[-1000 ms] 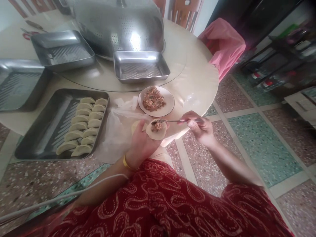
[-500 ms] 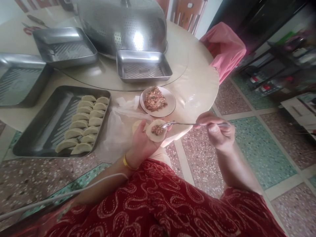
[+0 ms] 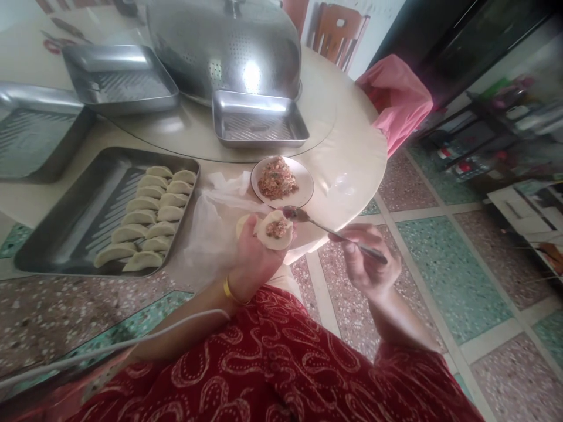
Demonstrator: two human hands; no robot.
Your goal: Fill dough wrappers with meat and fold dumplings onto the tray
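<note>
A round dumpling wrapper (image 3: 266,238) rests in my left hand (image 3: 255,261), its thumb curled at the side and its fingers mostly hidden beneath. Meat filling (image 3: 277,229) lies in a small mound at the wrapper's middle. My right hand (image 3: 372,258) grips a metal spoon (image 3: 328,227) by its handle; the bowl is over the wrapper's upper edge, beside the plate. Just beyond, a white plate (image 3: 304,186) bears a heap of minced filling (image 3: 278,177). To the left, folded dumplings (image 3: 145,217) sit in two rows in a metal tray (image 3: 61,234).
A crumpled plastic bag (image 3: 206,228) lies between tray and plate. More metal trays (image 3: 261,130) stand farther back, near a large perforated steel lid (image 3: 224,53). Scissors (image 3: 53,44) lie at the far left. A pink cloth (image 3: 396,102) drapes beyond the round table's right edge.
My right hand has moved left and tilted the spoon, whose bowl has lifted off the filling toward the plate. My left hand still holds the wrapper in nearly the same place.
</note>
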